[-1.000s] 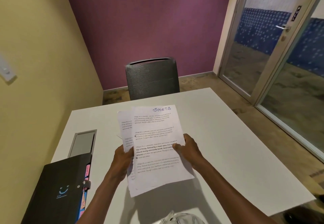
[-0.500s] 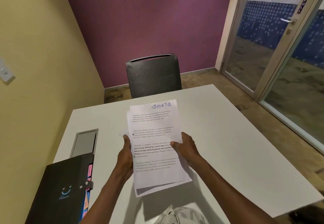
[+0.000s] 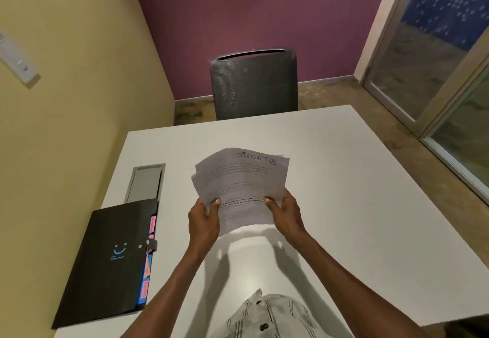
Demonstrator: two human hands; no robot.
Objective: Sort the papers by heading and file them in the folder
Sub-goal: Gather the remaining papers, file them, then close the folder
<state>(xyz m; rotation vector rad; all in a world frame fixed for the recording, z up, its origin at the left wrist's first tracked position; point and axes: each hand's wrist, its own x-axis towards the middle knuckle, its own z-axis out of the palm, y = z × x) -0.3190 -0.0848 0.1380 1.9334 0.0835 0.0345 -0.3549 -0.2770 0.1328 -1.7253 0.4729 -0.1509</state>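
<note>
Several papers (image 3: 239, 192), topmost headed "SPORTS", were pinched by left hand (image 3: 203, 221) and right hand (image 3: 285, 212); sorting was judged barely begun, separation by heading required before the folder (image 3: 105, 261) was used.

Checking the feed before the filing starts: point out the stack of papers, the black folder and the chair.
stack of papers (image 3: 246, 178), head view, on the printed upper part of the top sheet.
black folder (image 3: 105, 263), head view, on its front cover near the smile logo.
chair (image 3: 255, 83), head view, on the backrest.
</note>
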